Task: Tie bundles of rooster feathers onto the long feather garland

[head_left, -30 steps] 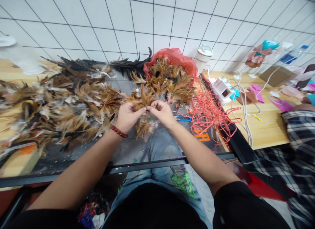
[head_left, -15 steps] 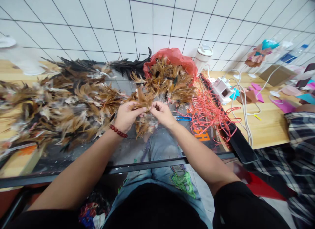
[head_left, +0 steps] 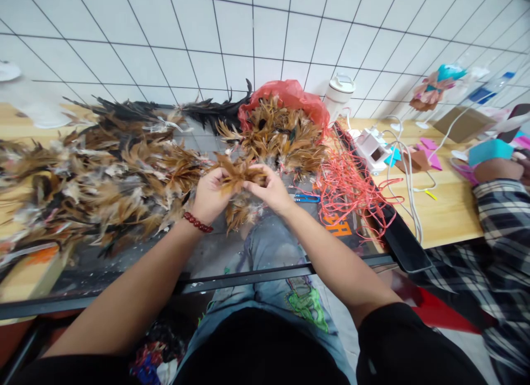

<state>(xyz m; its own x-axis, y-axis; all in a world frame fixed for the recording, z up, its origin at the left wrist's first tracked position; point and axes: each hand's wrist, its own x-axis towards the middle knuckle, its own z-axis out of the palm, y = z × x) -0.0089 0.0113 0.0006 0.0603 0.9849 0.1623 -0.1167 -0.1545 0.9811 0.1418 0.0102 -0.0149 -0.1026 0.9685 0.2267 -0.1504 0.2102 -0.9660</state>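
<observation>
Both hands meet over the dark mat, around a small bunch of brown feathers point(head_left: 240, 175). My left hand point(head_left: 211, 196), with a red bead bracelet at the wrist, is closed on the left side of the bunch. On the right side, the fingers of my right hand point(head_left: 271, 190) pinch the same feathers. A wide heap of brown and grey feathers point(head_left: 111, 186) lies to the left. Behind the hands, more brown feathers point(head_left: 285, 133) spill from a red plastic bag point(head_left: 292, 92). Blue snips point(head_left: 307, 198) lie right of my right hand.
Tangled red string point(head_left: 348, 186), a black phone point(head_left: 403, 238) and a white charger block point(head_left: 371, 150) with cables are at the right. A white tumbler point(head_left: 339, 95) stands by the wall. At far right, a person's plaid sleeve point(head_left: 501, 208) and hands hold blue paper.
The bunch between my hands now shows more widely fanned feathers, and my right fingers have shifted around it. At far right, the person's hands have come into view with blue paper.
</observation>
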